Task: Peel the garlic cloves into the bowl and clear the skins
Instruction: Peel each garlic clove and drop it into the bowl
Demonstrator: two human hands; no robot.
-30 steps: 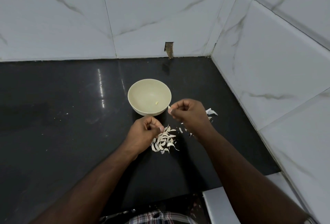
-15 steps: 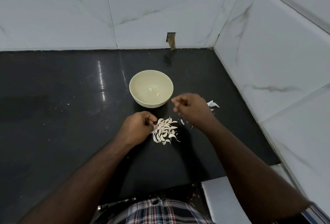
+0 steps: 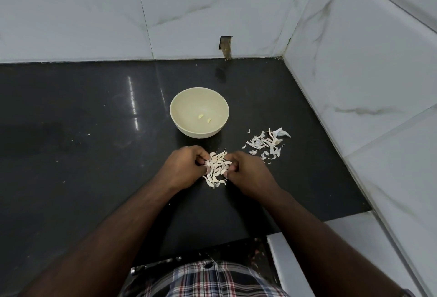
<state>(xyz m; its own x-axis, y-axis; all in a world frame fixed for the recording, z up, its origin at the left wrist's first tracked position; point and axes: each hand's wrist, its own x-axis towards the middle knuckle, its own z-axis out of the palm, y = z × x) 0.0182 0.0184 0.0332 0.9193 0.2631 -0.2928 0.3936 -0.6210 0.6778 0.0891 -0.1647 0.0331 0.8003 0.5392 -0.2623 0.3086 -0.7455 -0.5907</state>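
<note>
A cream bowl (image 3: 186,105) stands on the black counter with two peeled garlic cloves (image 3: 204,118) at its bottom. Just in front of it lies a small heap of unpeeled garlic cloves (image 3: 217,166). My left hand (image 3: 184,169) is at the heap's left edge, its thumb and fingertips pinching a clove there. My right hand (image 3: 248,173) is at the heap's right edge with curled fingertips touching the cloves; whether it holds one is hidden. A scatter of papery garlic skins (image 3: 267,144) lies to the right of the bowl.
The black counter (image 3: 94,143) meets white marble-look tiled walls at the back and right. A small notch (image 3: 225,47) is cut in the back wall. The counter's front edge is near my checked shirt (image 3: 212,277).
A second peeled clove has landed in the bowl. My right hand moved from beside the bowl down to the heap, uncovering the skins. My left hand stayed at the heap.
</note>
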